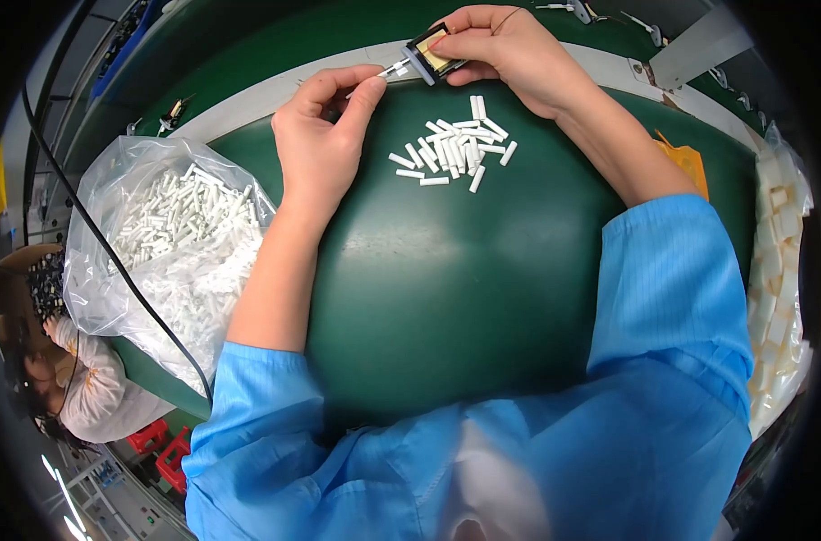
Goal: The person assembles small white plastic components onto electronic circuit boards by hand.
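At the far edge of the green work surface, my right hand [509, 50] is closed around a small coil-like part [437, 52] with a black frame, a yellow middle and a grey flange. A thin light-coloured stem [399, 68] runs from the flange toward my left hand [329, 122]. Thumb and forefinger of that hand pinch the stem's far end; whether a white tube sits there is too small to make out. Just below the part lies a loose pile of short white tubes [460, 149], touched by neither hand.
A clear plastic bag [99, 261] full of white tubes stands left, crossed by a black cable [113, 248]. At right lie an orange piece [685, 162] and a bag of pale blocks [775, 270]. Similar parts [649, 32] lie beyond the white rail [248, 113]. Another person [90, 379] sits at left.
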Demonstrator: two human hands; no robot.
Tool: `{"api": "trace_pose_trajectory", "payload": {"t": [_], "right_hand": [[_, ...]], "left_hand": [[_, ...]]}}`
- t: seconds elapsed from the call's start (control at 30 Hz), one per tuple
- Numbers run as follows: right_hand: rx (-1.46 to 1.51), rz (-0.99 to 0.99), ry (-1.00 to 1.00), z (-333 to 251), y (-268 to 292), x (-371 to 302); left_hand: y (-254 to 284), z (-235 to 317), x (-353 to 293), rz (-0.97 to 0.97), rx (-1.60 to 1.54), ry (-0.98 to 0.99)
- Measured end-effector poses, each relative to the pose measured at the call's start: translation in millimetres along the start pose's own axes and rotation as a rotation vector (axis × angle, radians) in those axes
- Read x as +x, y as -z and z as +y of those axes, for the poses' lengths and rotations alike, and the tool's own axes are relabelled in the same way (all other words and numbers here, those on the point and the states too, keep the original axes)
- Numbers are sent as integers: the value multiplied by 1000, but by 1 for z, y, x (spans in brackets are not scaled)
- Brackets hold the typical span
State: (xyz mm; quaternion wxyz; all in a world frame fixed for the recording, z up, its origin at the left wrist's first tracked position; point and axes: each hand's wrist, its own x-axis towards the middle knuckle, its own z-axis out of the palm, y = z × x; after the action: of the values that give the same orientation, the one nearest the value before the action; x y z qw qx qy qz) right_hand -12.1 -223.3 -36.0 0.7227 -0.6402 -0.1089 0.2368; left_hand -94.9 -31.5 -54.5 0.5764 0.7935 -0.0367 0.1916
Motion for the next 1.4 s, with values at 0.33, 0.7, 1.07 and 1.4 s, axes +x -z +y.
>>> {"api": "trace_pose_trajectory", "payload": {"t": [0.33, 0.7, 1.07, 1.4], "right_hand": [[-96, -183, -189, -8, 10, -3], [-49, -273, -306, -9, 17, -5], [-170, -200, -192, -11, 21, -2], [-728, 35, 405, -12, 35, 14]], "left_hand": [[-1, 10, -1, -21, -75, -52], [-1, 14, 1, -45, 292, -435], [2, -1, 1, -54, 132, -217], [0, 12, 4, -3, 353, -298]]}}
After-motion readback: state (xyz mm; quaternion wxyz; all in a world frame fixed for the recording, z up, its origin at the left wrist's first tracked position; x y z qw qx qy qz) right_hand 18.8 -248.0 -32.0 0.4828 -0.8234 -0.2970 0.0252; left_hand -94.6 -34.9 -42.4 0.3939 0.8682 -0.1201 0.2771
